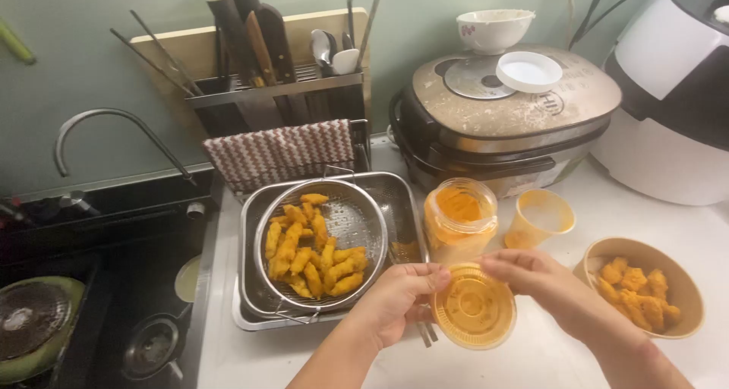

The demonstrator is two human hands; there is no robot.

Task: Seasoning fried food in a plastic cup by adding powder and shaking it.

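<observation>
Both hands meet over the white counter [531,359] at the near edge of view. The left hand [399,298] is curled, its fingertips pinching the left rim of a round clear plastic lid [472,313] dusted orange inside. The right hand [531,277] grips the same lid along its upper right rim, fingers bent over the edge. The lid is held tilted, its hollow side facing the camera, just in front of and below an open clear jar [460,216] that holds orange powder. The jar stands upright on the counter.

Just to the right of the jar stands a small paper cup [541,216], powder-stained within. Further right sits a tan paper bowl [642,286] holding breaded orange pieces, close by the right wrist.

Left of the hands, a round wire strainer [323,241] rests in a rectangular steel tray [399,199]; fried orange strips [311,252] lie in the strainer, mainly to its left and lower half. What appear to be thin metal rods, possibly chopsticks [425,332], show beneath the left hand; the view is too obscured to confirm.

Behind the tray, a patterned cloth [281,152] hangs over a utensil rack [281,89] with knives and spoons. A multicooker [505,119] at rear carries a white bowl [493,28] and a white lid [529,70]. A sink [114,283] with faucet [114,127] lies to the left.
</observation>
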